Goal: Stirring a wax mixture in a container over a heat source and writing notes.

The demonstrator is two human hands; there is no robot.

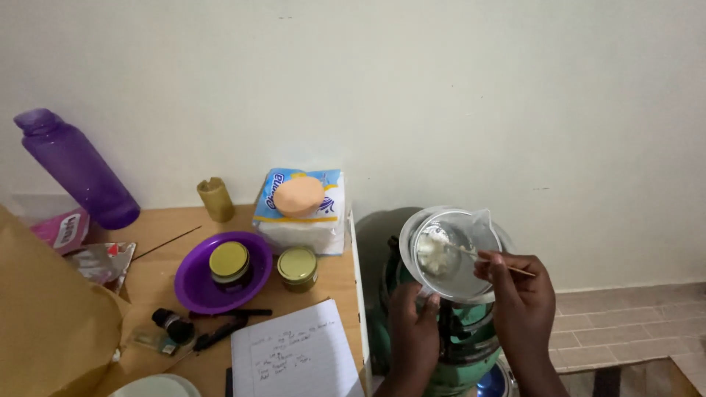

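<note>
The wooden worktop [158, 276] ends just left of a green stove [456, 353] on the floor. Near the worktop's right edge sit a purple bowl [193, 283] holding a gold-lidded jar [229, 263], a second jar [297, 267] and an open notebook [294, 360]. Over the stove, the left hand [413, 334] has its grip closed under a clear glass bowl [452, 254] of white fat [434, 254]. The right hand [518, 294] pinches a thin stick [489, 259], stirring. The tilted bowl could slip or spill onto the burner.
</note>
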